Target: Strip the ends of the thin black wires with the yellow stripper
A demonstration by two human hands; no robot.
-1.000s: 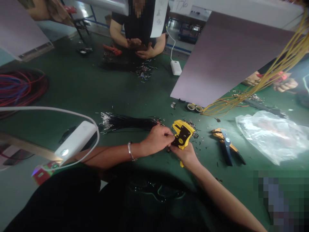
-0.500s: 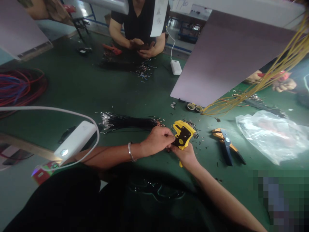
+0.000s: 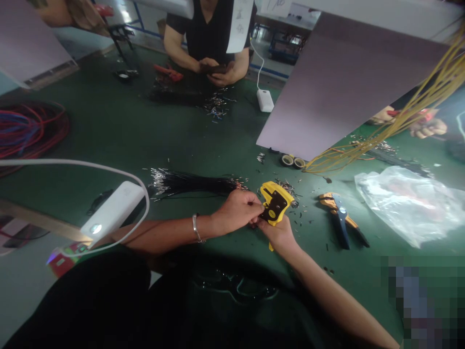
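My right hand is wrapped round a yellow and black wire stripper, its head tilted up and its handle end showing below the palm. Close against the stripper's left side, my left hand is closed in a pinch, thumb and forefinger at the jaw. What those fingers hold is too small and hidden to make out. Just beyond my left hand lies a bundle of black wires with bright metal ends on the left and coppery ends on the right. Small dark scraps are scattered behind the stripper.
A second stripper, blue and orange, lies right of my hands beside a clear plastic bag. Tape rolls sit by a hanging panel. A white power bank lies left. Co-workers' hands are across the table and far right.
My hands and the stripper hold almost the same place. Across the table, the co-worker's hands have shifted slightly around the dark object they hold.
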